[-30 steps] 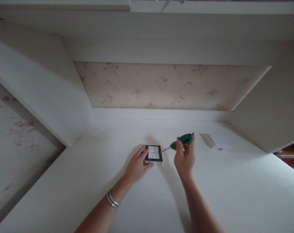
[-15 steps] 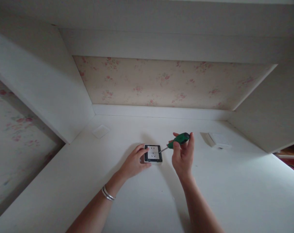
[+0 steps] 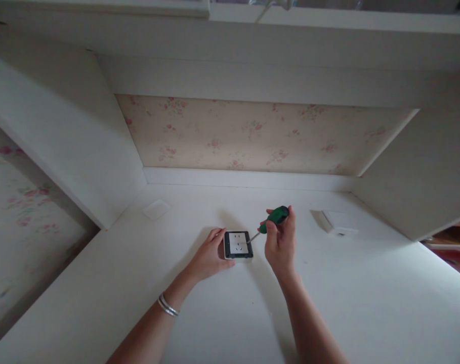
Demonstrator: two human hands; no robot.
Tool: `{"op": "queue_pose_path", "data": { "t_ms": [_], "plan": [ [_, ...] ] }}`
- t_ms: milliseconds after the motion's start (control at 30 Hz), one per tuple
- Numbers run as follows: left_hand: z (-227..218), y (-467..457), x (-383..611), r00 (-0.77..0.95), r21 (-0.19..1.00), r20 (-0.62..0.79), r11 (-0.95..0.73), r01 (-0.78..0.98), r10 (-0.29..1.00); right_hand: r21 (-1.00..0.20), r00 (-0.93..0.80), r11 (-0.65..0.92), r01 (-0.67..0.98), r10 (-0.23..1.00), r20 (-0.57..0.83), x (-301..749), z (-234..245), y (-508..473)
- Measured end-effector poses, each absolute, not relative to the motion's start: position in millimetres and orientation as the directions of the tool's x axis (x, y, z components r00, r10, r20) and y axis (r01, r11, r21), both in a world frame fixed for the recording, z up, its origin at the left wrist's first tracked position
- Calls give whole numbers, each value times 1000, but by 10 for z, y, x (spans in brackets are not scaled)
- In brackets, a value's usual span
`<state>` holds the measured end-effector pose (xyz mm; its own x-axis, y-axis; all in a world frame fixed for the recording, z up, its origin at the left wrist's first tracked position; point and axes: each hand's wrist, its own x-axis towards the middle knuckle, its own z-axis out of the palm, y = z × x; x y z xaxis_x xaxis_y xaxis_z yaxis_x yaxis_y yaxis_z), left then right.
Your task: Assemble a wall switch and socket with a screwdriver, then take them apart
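Observation:
A power socket [image 3: 238, 245] with a white face and a dark frame sits in a white box on the white surface. My left hand [image 3: 209, 256] grips it from the left, fingers along its upper and lower edges. In my right hand [image 3: 281, 245] is a screwdriver [image 3: 274, 220] with a green and black handle, held at a slant. Its thin metal shaft points down and left, and the tip meets the right side of the socket's frame. The screw, if any, is too small to make out.
Flat on the white surface [image 3: 138, 273] at left lies a white square plate [image 3: 157, 209]. A white box [image 3: 339, 222] is at right. White panels [image 3: 74, 121] flank the floral wallpaper [image 3: 222, 136], and a shelf edge [image 3: 328, 23] crosses the top.
The view has shifted slightly, showing more of the shelf at the top. My left index finger has drawn back from the socket's face to its edge. The screwdriver stays at the frame's right side.

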<state>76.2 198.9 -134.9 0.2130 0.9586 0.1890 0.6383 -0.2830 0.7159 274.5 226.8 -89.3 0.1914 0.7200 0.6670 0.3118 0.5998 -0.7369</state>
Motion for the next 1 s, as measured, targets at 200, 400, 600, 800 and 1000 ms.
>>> {"op": "queue_pose_path", "data": {
  "t_ms": [200, 400, 600, 800, 1000],
  "plan": [
    [-1385, 2012, 738, 222, 718, 186, -287, 634, 957, -669, 83, 446, 594, 794, 603, 2750, -435, 2447],
    [-1416, 2012, 719, 236, 724, 193, -301, 621, 952, -557, -109, 451, 698, 835, 539, 2817, -194, 2587],
    [-1443, 2021, 723, 254, 706, 176, -302, 641, 951, -539, -86, 426, 727, 835, 543, 2737, -184, 2556],
    [-1451, 2006, 734, 232, 710, 184, -292, 641, 955, -482, -87, 443, 756, 798, 597, 2746, -164, 2537],
    [-1407, 1991, 735, 232, 690, 203, -307, 655, 951, -507, -60, 430, 747, 803, 593, 2803, -172, 2529]
  ]
}}
